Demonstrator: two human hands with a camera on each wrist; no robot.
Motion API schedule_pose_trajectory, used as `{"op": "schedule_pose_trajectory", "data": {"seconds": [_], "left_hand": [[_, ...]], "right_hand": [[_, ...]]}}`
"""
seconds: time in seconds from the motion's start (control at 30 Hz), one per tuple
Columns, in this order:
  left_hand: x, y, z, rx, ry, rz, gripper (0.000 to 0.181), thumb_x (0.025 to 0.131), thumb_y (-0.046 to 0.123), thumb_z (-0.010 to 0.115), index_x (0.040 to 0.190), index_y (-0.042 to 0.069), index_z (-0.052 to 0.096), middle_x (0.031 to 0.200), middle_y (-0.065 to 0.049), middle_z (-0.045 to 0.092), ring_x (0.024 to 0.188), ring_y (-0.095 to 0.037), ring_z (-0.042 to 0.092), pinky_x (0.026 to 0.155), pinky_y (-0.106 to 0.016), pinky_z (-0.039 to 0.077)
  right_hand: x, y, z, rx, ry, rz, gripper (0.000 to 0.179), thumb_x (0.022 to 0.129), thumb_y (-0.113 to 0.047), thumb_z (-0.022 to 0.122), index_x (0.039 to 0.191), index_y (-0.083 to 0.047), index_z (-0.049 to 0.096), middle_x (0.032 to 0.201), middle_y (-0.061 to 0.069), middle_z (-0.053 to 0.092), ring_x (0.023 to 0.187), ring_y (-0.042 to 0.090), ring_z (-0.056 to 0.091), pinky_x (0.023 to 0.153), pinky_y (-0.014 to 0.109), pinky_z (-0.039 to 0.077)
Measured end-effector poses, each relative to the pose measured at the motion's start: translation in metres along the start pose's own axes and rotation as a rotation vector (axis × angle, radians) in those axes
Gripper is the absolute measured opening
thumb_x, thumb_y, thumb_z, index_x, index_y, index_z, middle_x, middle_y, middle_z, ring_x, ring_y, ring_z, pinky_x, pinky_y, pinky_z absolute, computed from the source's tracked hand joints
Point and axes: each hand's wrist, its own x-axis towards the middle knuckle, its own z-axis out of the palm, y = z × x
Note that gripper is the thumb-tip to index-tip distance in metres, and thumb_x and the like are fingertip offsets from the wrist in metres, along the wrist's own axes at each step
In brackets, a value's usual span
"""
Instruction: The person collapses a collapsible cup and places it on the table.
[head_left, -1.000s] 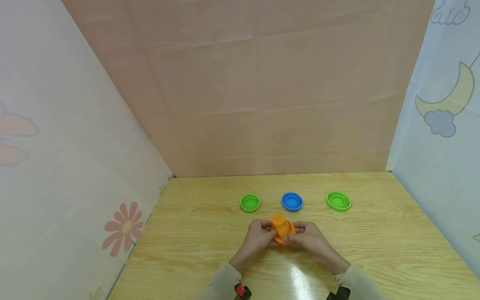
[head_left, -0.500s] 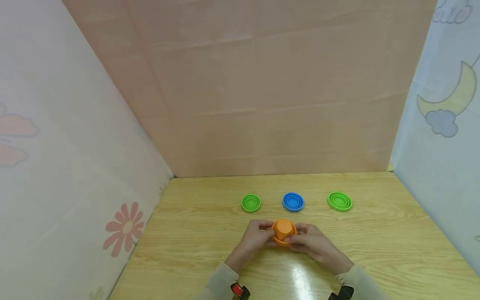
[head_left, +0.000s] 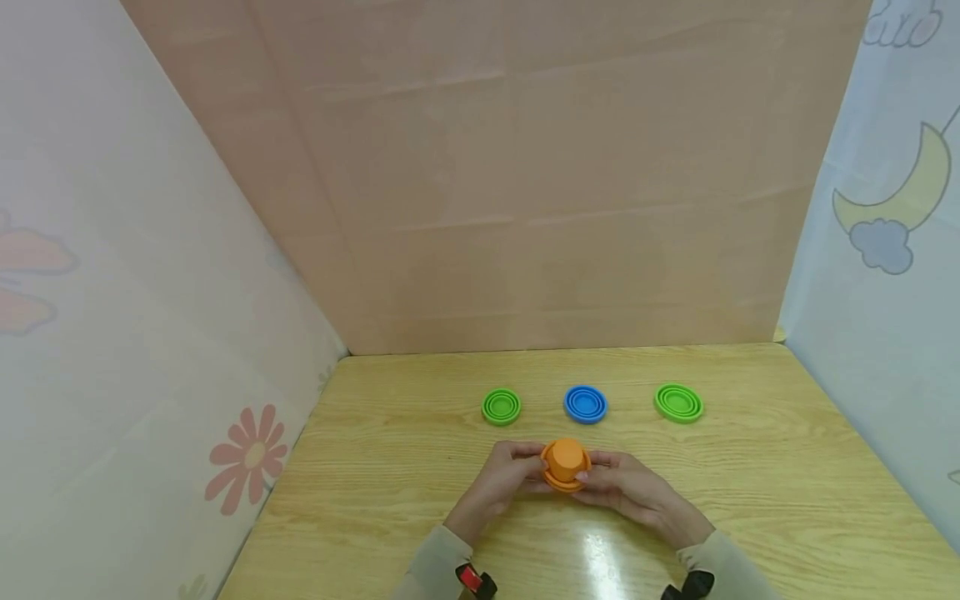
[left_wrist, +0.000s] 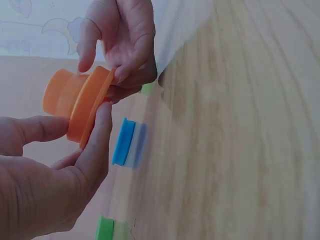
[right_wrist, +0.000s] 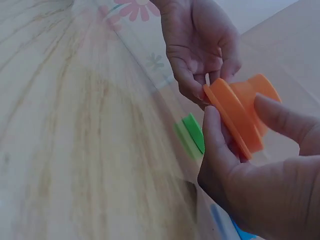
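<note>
An orange collapsible cup (head_left: 566, 460), partly unfolded with its narrow end raised above a wide rim, is held off the table between both hands. My left hand (head_left: 502, 478) pinches its left side, thumb on the stepped wall and fingers beneath the rim (left_wrist: 95, 112). On the opposite side my right hand (head_left: 633, 487) grips it the same way, its thumb (right_wrist: 282, 116) against the wall. Beyond the hands, a green collapsed cup (head_left: 501, 406), a blue one (head_left: 585, 404) and another, larger green one (head_left: 678, 402) lie flat in a row.
The wooden table (head_left: 375, 450) meets a brown paper-like backdrop (head_left: 540, 208) at its far edge. Pale printed walls stand at left (head_left: 150, 250) and right (head_left: 877, 333). Black straps with small devices sit on both wrists.
The orange cup's narrow end has tilted from pointing away to facing more upward, toward the head camera. Both hands keep their hold and have barely shifted; the row of cups is unmoved.
</note>
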Motion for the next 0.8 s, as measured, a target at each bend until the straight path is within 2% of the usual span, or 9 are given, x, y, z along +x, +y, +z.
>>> {"op": "schedule_pose_trajectory", "data": {"seconds": [0.1,0.37,0.63,0.8], "left_hand": [[-0.0003,-0.0006,-0.0020,-0.016,0.004,0.007,0.034,0.094,-0.002,0.064,0.127,-0.007,0.071,0.126,-0.022,0.073,0.104,-0.030,0.076,0.085,-0.043,0.067],[0.0012,-0.0008,-0.0057,-0.039,-0.014,0.000,0.033,0.097,0.002,0.065,0.129,-0.006,0.070,0.126,-0.019,0.074,0.108,-0.028,0.076,0.087,-0.041,0.067],[0.0021,0.0010,-0.0047,-0.063,0.002,-0.010,0.033,0.097,0.001,0.064,0.129,-0.008,0.068,0.123,-0.019,0.074,0.105,-0.026,0.075,0.088,-0.044,0.067],[0.0026,0.0015,-0.0051,-0.078,-0.014,-0.022,0.034,0.097,0.002,0.065,0.130,-0.007,0.068,0.126,-0.019,0.073,0.107,-0.028,0.075,0.090,-0.046,0.066]], "right_hand": [[-0.0023,-0.0048,0.0003,0.023,-0.004,-0.003,0.032,0.109,-0.003,0.051,0.139,0.001,0.059,0.128,0.005,0.072,0.120,0.019,0.070,0.108,0.038,0.059],[-0.0050,-0.0109,0.0025,0.030,0.070,0.013,0.029,0.111,-0.011,0.049,0.135,-0.003,0.062,0.127,0.005,0.072,0.120,0.020,0.069,0.109,0.040,0.059],[-0.0043,-0.0095,0.0014,0.027,0.049,-0.006,0.030,0.111,-0.011,0.050,0.137,-0.001,0.060,0.128,0.004,0.070,0.121,0.019,0.069,0.111,0.040,0.058],[-0.0044,-0.0096,-0.0001,0.006,0.057,-0.024,0.037,0.110,-0.011,0.052,0.143,0.004,0.056,0.131,0.003,0.071,0.123,0.016,0.068,0.112,0.040,0.057]]}}
